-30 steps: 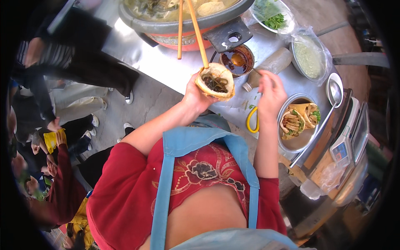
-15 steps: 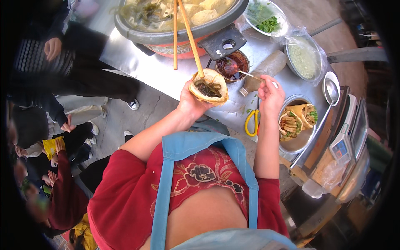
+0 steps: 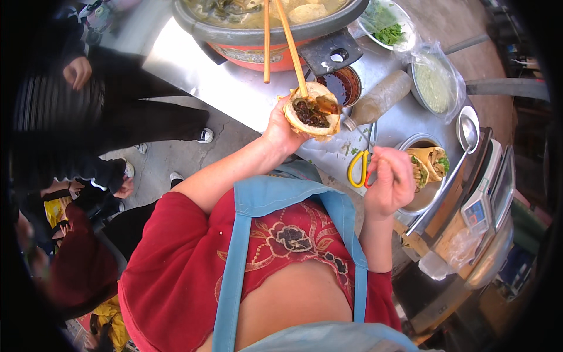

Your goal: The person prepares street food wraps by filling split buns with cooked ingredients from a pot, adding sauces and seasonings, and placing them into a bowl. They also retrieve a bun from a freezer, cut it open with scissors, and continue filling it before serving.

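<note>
At metal table (image 3: 231, 97) | left hand (image 3: 281, 130) cupping stuffed bread (image 3: 321, 130) | right hand (image 3: 390, 180) pinching spoon (image 3: 328, 105) | grey floor (image 3: 153, 161) alongside

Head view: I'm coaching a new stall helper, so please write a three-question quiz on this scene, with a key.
1. Open question: what does the left hand hold?

2. True or false: the head of the long-handled metal ladle rests in the small white bowl.

3. Multiple choice: how many wooden chopsticks overlap the pot in this view?
A) one
B) two
C) four

Key:
1. A round stuffed bread with dark filling showing in its open top.
2. True.
3. B.
</note>
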Available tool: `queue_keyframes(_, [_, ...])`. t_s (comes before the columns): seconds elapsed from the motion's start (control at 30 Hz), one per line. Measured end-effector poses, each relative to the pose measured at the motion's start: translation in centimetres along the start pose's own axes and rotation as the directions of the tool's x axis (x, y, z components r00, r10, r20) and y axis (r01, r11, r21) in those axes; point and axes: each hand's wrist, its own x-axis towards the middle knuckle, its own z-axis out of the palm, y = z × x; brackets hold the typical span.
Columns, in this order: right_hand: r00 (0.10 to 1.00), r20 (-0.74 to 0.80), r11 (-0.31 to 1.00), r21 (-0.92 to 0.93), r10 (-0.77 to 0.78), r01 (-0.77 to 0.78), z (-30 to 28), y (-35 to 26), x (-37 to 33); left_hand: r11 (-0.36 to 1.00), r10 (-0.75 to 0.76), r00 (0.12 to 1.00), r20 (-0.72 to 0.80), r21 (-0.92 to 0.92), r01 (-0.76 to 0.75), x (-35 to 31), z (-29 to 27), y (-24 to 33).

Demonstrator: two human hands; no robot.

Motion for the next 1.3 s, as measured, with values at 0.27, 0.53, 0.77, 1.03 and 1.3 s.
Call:
queue_keyframes(0.27, [0.936, -0.208, 0.958, 0.114, 0.283, -0.264, 0.2, 2.9, -0.5, 0.999, 0.002, 1.0, 0.02, 0.035, -0.003, 0.5, -1.0, 0.3])
queue_keyframes(0.53, [0.864, 0.066, 0.863, -0.129, 0.499, -0.488, 2.2, 9.3, 1.0, 0.998, -0.063, 0.995, -0.08, 0.009, 0.064, -1.0, -1.9, 1.0])
queue_keyframes(0.77, [0.902, -0.235, 0.884, -0.22, 0.363, -0.413, -2.1, 9.5, 5.6, 1.0, 0.001, 0.993, 0.122, -0.002, -0.001, -2.6, -2.8, 1.4])
queue_keyframes(1.03, [0.989, 0.001, 0.965, -0.221, 0.146, -0.142, 1.7, 2.8, 13.4, 0.994, 0.099, 0.994, -0.05, -0.04, -0.101, -6.5, -3.2, 5.7])
queue_keyframes(1.3, [0.7, 0.607, 0.767, -0.219, -0.376, 0.603, 10.8, 1.7, 15.9, 0.961, 0.233, 0.97, -0.064, -0.14, -0.24, -8.2, -2.7, 7.5])
